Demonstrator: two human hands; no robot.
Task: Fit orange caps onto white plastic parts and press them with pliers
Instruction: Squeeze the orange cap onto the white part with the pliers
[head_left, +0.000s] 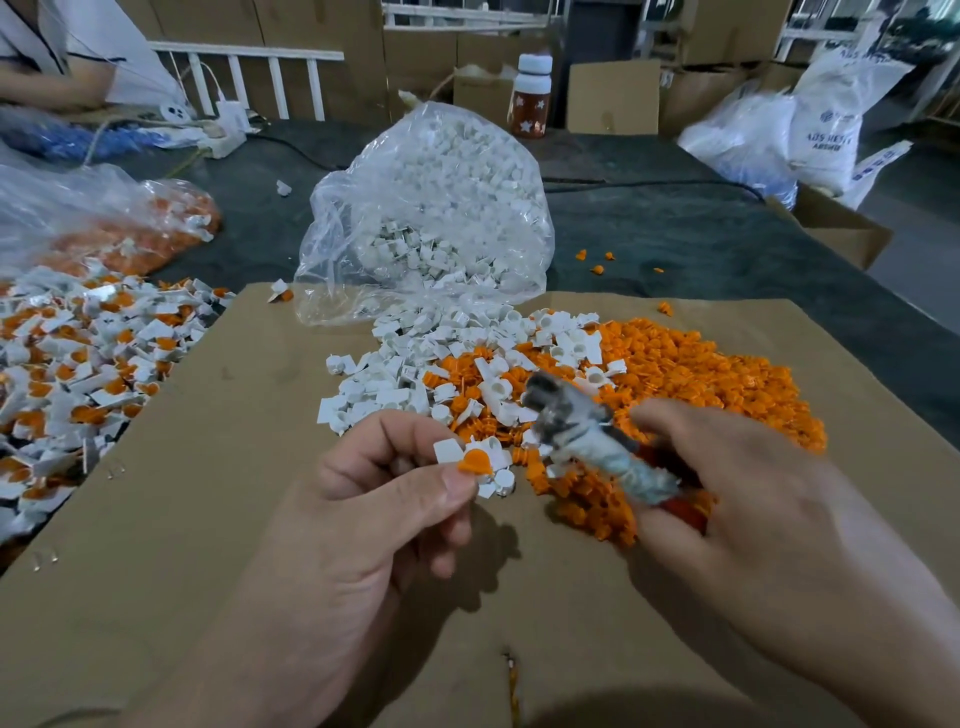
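Near the middle of the cardboard (197, 545), our left hand (384, 504) pinches a white part (448, 450) with an orange cap (475, 460) on it. Just right, our right hand (753, 493) grips the pliers (587, 436), apparently above the loose caps (701, 374), though blur hides the jaws.

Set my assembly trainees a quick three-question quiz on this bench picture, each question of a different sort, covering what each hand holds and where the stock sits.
1. True or false: the pliers are held in the right hand.
2. The left hand pinches: A) a bare orange cap; B) a white part with an orange cap; C) a bottle.
3. Fill in: the clear bag on the table beyond the hands holds ____ parts.
Key: 1 true; 2 B; 3 white.
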